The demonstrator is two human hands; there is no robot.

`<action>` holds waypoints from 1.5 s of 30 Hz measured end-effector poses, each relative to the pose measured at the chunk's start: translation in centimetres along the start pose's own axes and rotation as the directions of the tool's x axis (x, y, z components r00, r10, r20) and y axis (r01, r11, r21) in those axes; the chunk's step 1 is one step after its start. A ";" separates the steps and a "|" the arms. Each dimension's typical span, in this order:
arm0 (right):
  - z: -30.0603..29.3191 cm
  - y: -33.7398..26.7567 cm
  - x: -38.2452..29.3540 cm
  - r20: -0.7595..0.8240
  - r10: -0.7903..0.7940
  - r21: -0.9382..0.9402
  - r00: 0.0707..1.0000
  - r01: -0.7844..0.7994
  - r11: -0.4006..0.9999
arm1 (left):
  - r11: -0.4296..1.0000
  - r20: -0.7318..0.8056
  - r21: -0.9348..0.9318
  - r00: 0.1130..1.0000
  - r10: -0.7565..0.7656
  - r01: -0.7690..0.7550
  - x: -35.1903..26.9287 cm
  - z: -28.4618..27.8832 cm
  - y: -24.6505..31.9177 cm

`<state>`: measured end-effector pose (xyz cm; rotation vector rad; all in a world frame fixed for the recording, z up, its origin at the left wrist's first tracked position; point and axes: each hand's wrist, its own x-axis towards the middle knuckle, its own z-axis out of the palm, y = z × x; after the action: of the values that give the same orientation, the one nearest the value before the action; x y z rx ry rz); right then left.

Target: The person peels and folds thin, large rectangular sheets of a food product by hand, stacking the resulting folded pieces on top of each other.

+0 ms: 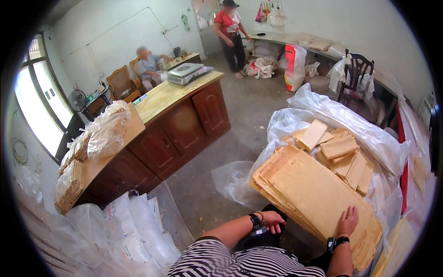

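Observation:
A thick stack of large, thin tan sheets [304, 187], which look like dried bean curd skin, lies in front of me on clear plastic. My right hand [347, 221] rests palm down on the top sheet near its right end, gripping nothing. Off the stack's near left edge hangs my left hand [273, 221], empty, with its fingers loosely apart. Beyond the big sheets sits a loose pile of smaller folded tan pieces [341, 149]. A paler folded bundle [312, 134] lies on top of that pile.
Crumpled clear plastic sheeting [349, 117] surrounds the pile. To the left, a wooden counter [169, 138] carries a scale [185, 74] and bagged tan sheets [107, 131]. White sacks [138, 225] lie at lower left. One person [230, 34] stands at the back; another [148, 67] sits.

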<state>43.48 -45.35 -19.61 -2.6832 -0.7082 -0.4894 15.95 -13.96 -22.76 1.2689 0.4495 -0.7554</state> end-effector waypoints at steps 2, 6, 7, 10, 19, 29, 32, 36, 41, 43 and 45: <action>0.1 0.1 0.0 -0.012 -0.006 -0.010 1.000 0.006 1.000 | 1.000 -0.003 0.002 1.000 -0.006 0.006 0.2 0.0 0.0; 0.5 0.7 -0.1 -0.051 -0.022 -0.012 0.998 0.022 1.000 | 1.000 0.014 0.005 1.000 -0.002 0.002 0.6 0.0 -0.1; 0.6 0.7 -0.1 -0.042 -0.021 -0.011 0.999 0.021 1.000 | 1.000 0.019 0.001 1.000 0.002 -0.002 0.3 0.0 0.0; 0.5 0.5 -0.1 -0.016 -0.010 -0.011 1.000 0.010 1.000 | 1.000 0.002 0.028 1.000 -0.009 0.009 -0.2 0.2 0.5; 0.3 0.2 -0.4 -0.009 0.013 -0.010 1.000 -0.014 1.000 | 0.997 -0.012 0.068 1.000 -0.026 0.027 0.3 0.1 0.7; 0.2 0.2 -0.2 0.009 0.021 -0.020 1.000 -0.021 1.000 | 1.000 0.011 0.014 1.000 -0.013 0.013 0.0 0.2 0.4; 0.0 -0.2 -0.1 0.015 0.028 -0.018 1.000 -0.027 0.999 | 1.000 0.001 0.017 1.000 -0.007 0.007 -0.2 0.1 0.4; 0.1 -0.1 0.1 0.029 0.018 -0.024 0.999 -0.017 1.000 | 1.000 -0.085 -0.014 0.996 -0.006 0.005 -1.8 0.9 1.6; -0.1 0.1 -0.3 -0.022 -0.005 -0.024 1.000 0.005 1.000 | 0.823 -0.514 0.208 0.657 0.552 -0.529 -13.9 2.1 8.1; -0.6 0.0 -0.6 -0.010 0.006 -0.034 1.000 -0.007 0.999 | 0.432 -0.506 0.852 -0.261 0.822 -0.295 -23.6 3.8 11.7; -1.5 -1.0 -0.4 0.036 0.028 -0.019 0.999 -0.028 0.999 | 0.422 -0.254 0.906 -0.790 0.559 0.008 -30.0 3.7 12.9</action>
<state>42.23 -45.26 -18.27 -2.7218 -0.6782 -0.4427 4.32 -8.42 7.52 1.9414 0.8137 2.0430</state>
